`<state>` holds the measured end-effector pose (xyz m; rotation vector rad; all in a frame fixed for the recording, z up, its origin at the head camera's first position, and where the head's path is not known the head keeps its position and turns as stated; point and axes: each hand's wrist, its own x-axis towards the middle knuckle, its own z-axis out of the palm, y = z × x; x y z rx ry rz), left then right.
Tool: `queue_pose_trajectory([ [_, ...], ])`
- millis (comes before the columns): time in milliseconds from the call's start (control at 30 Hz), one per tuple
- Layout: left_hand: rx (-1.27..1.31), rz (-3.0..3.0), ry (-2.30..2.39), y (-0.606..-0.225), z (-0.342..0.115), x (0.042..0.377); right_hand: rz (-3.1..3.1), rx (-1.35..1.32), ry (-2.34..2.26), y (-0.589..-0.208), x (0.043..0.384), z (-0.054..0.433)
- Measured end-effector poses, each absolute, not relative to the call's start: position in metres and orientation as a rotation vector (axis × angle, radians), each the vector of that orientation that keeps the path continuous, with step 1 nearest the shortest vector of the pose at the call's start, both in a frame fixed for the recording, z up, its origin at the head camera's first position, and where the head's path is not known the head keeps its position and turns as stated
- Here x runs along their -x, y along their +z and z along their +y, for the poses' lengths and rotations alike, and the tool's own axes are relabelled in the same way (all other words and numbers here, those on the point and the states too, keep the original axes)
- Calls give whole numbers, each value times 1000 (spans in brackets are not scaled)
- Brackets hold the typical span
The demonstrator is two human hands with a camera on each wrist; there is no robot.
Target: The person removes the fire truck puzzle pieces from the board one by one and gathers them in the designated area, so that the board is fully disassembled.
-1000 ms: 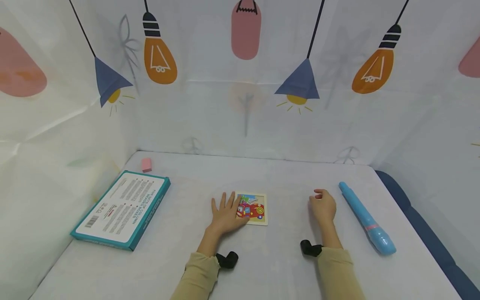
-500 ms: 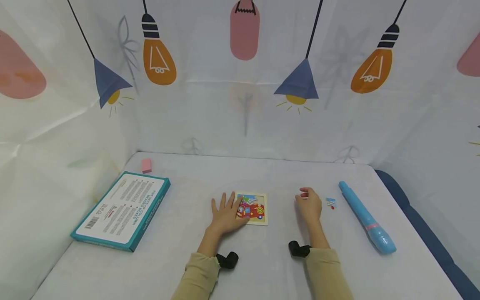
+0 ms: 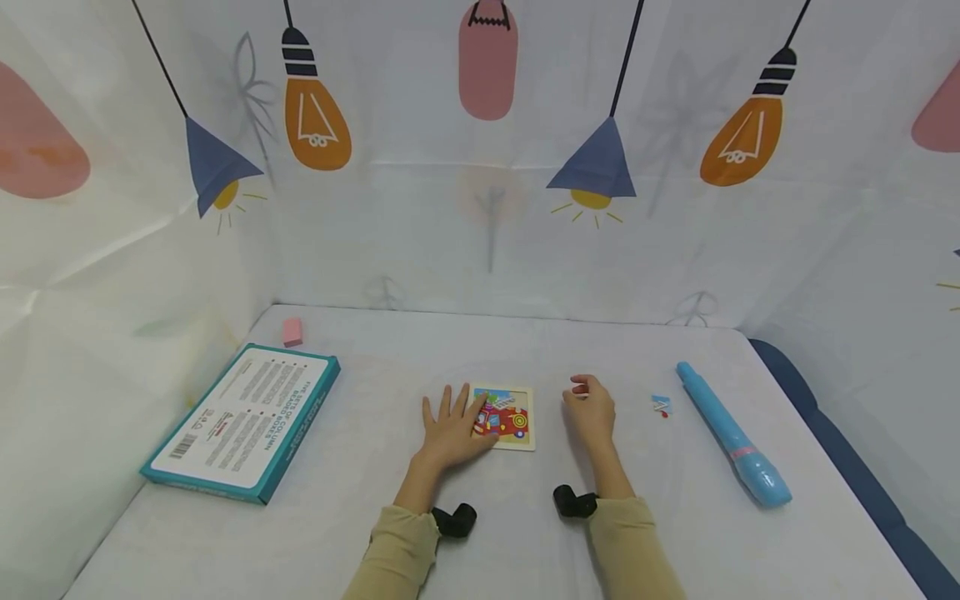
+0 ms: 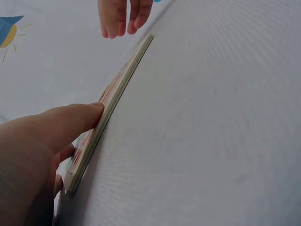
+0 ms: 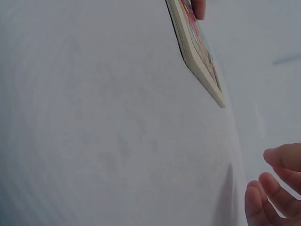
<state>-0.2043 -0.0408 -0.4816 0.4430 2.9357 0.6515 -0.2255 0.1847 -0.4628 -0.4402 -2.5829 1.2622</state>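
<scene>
A small square picture puzzle with a pale wooden frame and a red vehicle lies flat at mid-table. My left hand rests on its left side with fingers spread. In the left wrist view, the thumb touches the near edge of the board. Right of the puzzle and apart from it, my right hand hovers with fingers loosely bent. The right wrist view shows a gap between its thumb and fingers, with nothing held. Farther right lies a small blue puzzle piece with white and red marks.
A teal-edged flat box lies on the left of the white table, with a pink block behind it. At the right lies a long light-blue tube-like object. A printed white curtain encloses the back and sides.
My right hand has moved left toward the puzzle, and the small blue piece it hid is now in view. The left hand and the puzzle have stayed in place.
</scene>
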Motion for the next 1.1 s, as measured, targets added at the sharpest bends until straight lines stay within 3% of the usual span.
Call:
queue_pose_trajectory([
  [467, -434, 2955, 611, -486, -41, 207, -2721, 297, 1309, -463, 223, 142],
  [800, -450, 2953, 591, -491, -41, 209, -2932, 103, 927, -465, 224, 119],
  [1100, -453, 2950, 568, -489, -41, 209, -2792, 139, 1204, -465, 227, 114],
])
